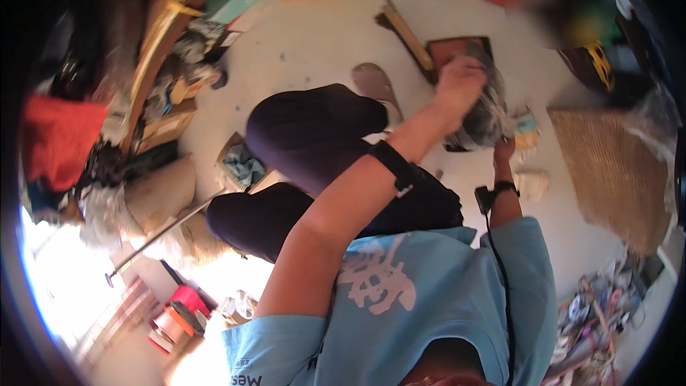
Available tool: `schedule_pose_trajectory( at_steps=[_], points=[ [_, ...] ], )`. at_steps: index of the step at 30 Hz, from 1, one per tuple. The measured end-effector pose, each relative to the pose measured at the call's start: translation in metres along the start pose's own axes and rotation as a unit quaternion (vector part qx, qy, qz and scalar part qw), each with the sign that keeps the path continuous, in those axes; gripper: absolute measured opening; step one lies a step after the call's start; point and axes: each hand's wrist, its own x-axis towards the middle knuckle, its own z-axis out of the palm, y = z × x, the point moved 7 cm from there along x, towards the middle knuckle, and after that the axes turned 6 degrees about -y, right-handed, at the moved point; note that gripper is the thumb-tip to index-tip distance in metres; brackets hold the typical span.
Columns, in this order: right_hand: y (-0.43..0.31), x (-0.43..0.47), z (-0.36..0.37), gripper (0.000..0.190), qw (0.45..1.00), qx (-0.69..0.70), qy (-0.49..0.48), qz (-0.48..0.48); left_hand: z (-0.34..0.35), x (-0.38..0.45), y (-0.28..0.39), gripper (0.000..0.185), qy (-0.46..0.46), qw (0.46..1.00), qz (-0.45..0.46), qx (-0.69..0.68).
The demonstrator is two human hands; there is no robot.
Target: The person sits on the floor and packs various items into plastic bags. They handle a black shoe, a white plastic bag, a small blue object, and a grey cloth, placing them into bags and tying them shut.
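A dark, crumpled plastic bag (485, 112) lies over a reddish-brown flat tray or panel with a dark rim (447, 53) on the floor. My left hand (462, 83) reaches across from the left, its fingers closed on the upper part of the bag. At the bag's lower right edge is my right hand (504, 149); it is small and partly hidden, and its grip cannot be made out. A long tool with a wooden part (407, 37) lies up against the left side of the tray. Black straps sit on both forearms.
A shoe (373, 83) and bent knees are left of the tray. A small packet (525, 126) and a brown woven or corrugated sheet (616, 166) lie at right. Left are a box with blue-grey cloth (244, 163), a thin pole (166, 230) and piled goods. Mixed scraps (589, 321) are heaped lower right.
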Motion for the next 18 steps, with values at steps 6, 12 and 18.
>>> schedule_pose_trajectory(
  at_steps=[6, 12, 18],
  points=[
    [-0.038, 0.027, -0.002, 0.025, 0.951, -0.263, -0.146, -0.072, -0.073, 0.027, -0.142, 0.029, 0.095, 0.959, -0.239, 0.118],
    [-0.05, 0.027, 0.008, 0.028, 0.915, -0.299, -0.268, -0.034, -0.097, 0.055, -0.177, 0.035, -0.011, 0.913, -0.167, 0.372],
    [-0.028, 0.019, 0.011, 0.033, 0.943, -0.243, -0.224, -0.047, -0.096, 0.084, -0.238, 0.043, -0.094, 0.867, -0.146, 0.468]
  ],
)
